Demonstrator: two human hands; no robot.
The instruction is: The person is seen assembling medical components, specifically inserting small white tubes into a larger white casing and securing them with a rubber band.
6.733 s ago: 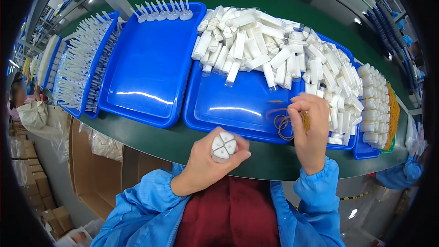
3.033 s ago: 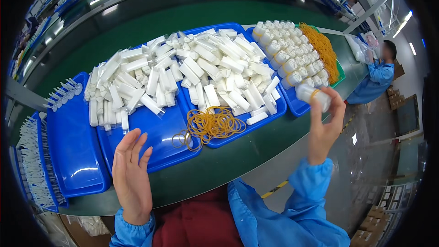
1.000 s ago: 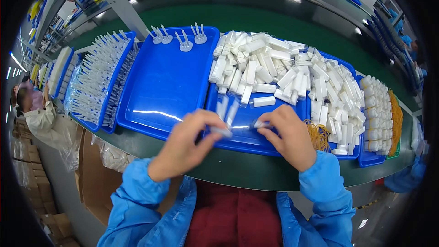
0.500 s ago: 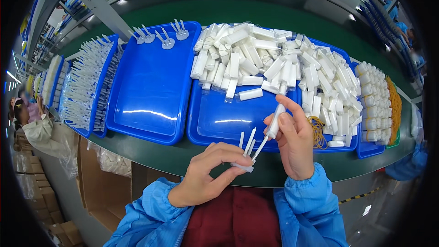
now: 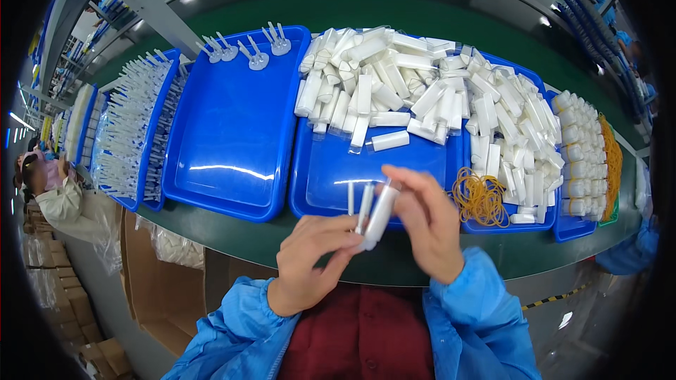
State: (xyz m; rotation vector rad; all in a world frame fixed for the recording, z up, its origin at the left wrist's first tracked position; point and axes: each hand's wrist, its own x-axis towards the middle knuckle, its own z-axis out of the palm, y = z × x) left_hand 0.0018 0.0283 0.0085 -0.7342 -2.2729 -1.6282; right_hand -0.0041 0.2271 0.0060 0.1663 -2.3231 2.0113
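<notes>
Low in front of me, my left hand (image 5: 313,260) pinches the edge of a small pronged holder (image 5: 366,243) of whitish plastic, its prongs pointing up. A white roll in clear wrap (image 5: 381,217) stands tilted on the holder, around one of its prongs as far as I can see. My right hand (image 5: 431,229), slightly blurred, has its thumb and forefinger at the upper end of that roll. Beyond both hands, a blue tray (image 5: 338,186) bears a heap of similar white wrapped rolls (image 5: 373,84).
Several pronged holders (image 5: 258,62) stand at the far end of another blue tray (image 5: 225,148). Crowded holders (image 5: 134,134) fill a tray farther left. Yellow rubber bands (image 5: 481,199) lie beside the right-hand heap. An open carton (image 5: 158,274) stands below the table, left.
The wrapped roll has come down over the prong to the holder. Both hands have shifted left, and my right hand no longer covers the rubber bands.
</notes>
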